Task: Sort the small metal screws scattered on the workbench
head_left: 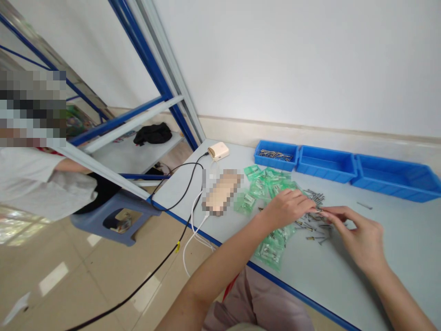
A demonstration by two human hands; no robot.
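Note:
Over a pile of loose metal screws (308, 225), my left hand (291, 208) and my right hand (363, 236) meet with pinched fingertips. Both are closed around something small, which I cannot make out because the fingers cover it. To the left of the pile, and partly under my left forearm, lie several small green plastic bags (270, 255) with metal pieces inside. A single screw (364, 205) rests apart on the table, beyond my right hand.
Blue bins stand along the wall; the left bin (262, 161) holds thin metal pieces. A blurred-out phone-like object (222, 192), a pale power bank (218, 151) and cables occupy the table's left end. A person (44, 184) sits near a blue stool (113, 216) beyond the frame post.

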